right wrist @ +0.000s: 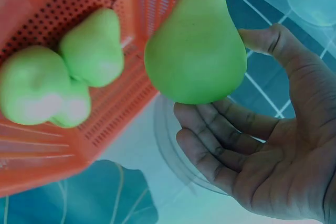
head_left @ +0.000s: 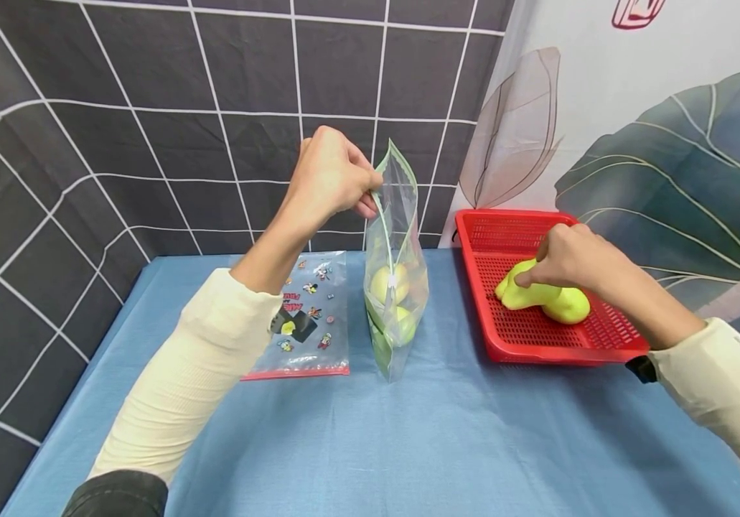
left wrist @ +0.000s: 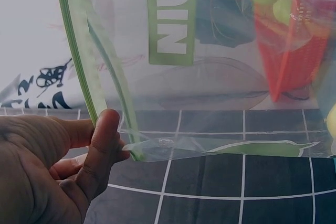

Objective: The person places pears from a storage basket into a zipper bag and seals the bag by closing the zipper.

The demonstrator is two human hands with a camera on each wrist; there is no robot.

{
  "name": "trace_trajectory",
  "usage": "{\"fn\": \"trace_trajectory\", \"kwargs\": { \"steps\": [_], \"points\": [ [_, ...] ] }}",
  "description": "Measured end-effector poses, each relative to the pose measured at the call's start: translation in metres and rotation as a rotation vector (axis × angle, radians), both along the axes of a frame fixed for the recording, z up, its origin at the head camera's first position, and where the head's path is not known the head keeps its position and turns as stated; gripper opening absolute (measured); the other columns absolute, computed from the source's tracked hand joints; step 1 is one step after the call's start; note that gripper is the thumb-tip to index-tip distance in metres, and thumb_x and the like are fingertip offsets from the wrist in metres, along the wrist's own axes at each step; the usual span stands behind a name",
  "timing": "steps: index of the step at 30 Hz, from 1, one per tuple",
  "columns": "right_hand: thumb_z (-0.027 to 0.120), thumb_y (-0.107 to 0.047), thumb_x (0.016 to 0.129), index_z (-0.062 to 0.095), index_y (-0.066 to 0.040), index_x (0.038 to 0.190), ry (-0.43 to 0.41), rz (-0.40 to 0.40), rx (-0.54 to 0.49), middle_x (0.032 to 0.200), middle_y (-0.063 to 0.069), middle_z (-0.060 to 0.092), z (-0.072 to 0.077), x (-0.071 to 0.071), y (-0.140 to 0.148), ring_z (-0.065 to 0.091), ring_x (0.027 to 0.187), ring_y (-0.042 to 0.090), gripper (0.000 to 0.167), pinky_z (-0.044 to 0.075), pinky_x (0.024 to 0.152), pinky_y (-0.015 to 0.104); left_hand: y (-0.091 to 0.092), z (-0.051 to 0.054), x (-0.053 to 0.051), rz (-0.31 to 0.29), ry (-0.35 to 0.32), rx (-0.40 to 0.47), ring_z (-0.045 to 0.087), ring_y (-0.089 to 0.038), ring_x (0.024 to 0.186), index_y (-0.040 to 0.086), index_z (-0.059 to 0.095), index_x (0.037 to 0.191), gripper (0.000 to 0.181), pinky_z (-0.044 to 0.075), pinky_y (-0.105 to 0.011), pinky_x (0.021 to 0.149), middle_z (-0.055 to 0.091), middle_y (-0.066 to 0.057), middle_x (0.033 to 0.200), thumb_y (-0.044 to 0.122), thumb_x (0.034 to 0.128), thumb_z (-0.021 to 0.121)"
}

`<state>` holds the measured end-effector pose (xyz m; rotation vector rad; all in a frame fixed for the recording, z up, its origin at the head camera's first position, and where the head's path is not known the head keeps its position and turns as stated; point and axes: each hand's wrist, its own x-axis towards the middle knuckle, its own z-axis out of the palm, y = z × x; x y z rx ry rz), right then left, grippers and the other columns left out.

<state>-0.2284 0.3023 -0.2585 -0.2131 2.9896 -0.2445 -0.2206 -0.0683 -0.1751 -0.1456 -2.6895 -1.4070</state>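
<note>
My left hand (head_left: 337, 172) pinches the green zip edge of a clear standing bag (head_left: 379, 237), whose mouth gapes slightly. Two yellow-green fruits (head_left: 389, 283) sit low inside it. The left wrist view shows thumb and fingers of my left hand (left wrist: 68, 161) at the corner of the bag (left wrist: 131, 98). Over the red basket (head_left: 505, 353), my right hand (head_left: 573, 255) grips a green pear. In the right wrist view this pear (right wrist: 197, 51) is between the thumb and fingertips of my right hand (right wrist: 262, 129). Several other pears (right wrist: 94, 48) lie in the basket (right wrist: 136, 93).
A flat clear bag with cartoon prints and a red edge (head_left: 327, 371) lies left of the standing bag, partly behind my left forearm. The blue-covered table (head_left: 370, 445) meets a dark gridded cloth (head_left: 247, 64) and a leaf-patterned cloth (head_left: 686, 165) at the back.
</note>
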Motion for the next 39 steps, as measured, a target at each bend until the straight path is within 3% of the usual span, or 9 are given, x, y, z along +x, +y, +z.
{"fn": "trace_trajectory", "kwargs": {
  "steps": [8,13,22,29,35,39],
  "points": [
    [0.093,-0.044,0.086,0.082,0.009,0.115,0.037,0.014,0.038,0.090,0.016,0.082,0.026,-0.002,-0.016,0.073,0.082,0.033,0.062,0.064,0.064,0.046,0.003,0.001,0.001,-0.006,0.003,0.002,0.081,-0.016,0.056,0.001,0.088,0.099,0.016,0.069,-0.024,0.067,0.081,-0.009,0.067,0.000,0.0967,0.072],
    [0.091,-0.047,0.088,0.081,0.010,0.119,0.076,0.033,0.057,0.099,0.024,0.083,0.046,-0.003,-0.025,0.075,0.089,0.039,0.066,0.066,0.070,0.053,0.003,0.002,0.001,-0.005,0.006,0.002,0.081,-0.016,0.056,-0.001,0.088,0.101,0.016,0.069,-0.023,0.067,0.080,-0.009,0.065,0.001,0.0972,0.073],
    [0.091,-0.047,0.089,0.085,0.006,0.113,0.181,0.093,0.016,0.096,0.022,0.084,0.079,-0.004,-0.044,0.074,0.085,0.033,0.059,0.059,0.060,0.034,0.005,0.000,0.001,-0.010,0.011,0.020,0.081,-0.017,0.056,-0.001,0.087,0.099,0.014,0.070,-0.027,0.067,0.080,-0.009,0.066,0.002,0.0976,0.074],
    [0.090,-0.047,0.090,0.086,0.004,0.114,0.268,0.129,-0.018,0.102,0.022,0.085,0.099,-0.001,-0.063,0.075,0.093,0.036,0.056,0.054,0.063,0.030,0.005,0.000,0.002,-0.007,0.008,0.019,0.081,-0.017,0.056,-0.001,0.088,0.100,0.013,0.069,-0.025,0.066,0.080,-0.010,0.067,0.002,0.0977,0.076],
    [0.091,-0.048,0.090,0.087,0.000,0.110,0.351,0.148,-0.097,0.096,0.018,0.084,0.114,0.002,-0.079,0.073,0.087,0.033,0.053,0.052,0.063,0.029,0.006,0.000,0.002,-0.003,0.016,0.011,0.080,-0.017,0.055,0.000,0.088,0.100,0.014,0.069,-0.025,0.066,0.081,-0.010,0.067,0.002,0.0975,0.075],
    [0.090,-0.047,0.090,0.085,0.001,0.116,0.403,0.144,-0.143,0.104,0.021,0.084,0.123,0.005,-0.090,0.072,0.089,0.034,0.055,0.051,0.063,0.026,0.006,0.000,0.002,-0.006,0.013,0.009,0.081,-0.018,0.057,0.000,0.088,0.100,0.014,0.070,-0.026,0.067,0.081,-0.011,0.068,0.002,0.0974,0.075]
  ]
}}
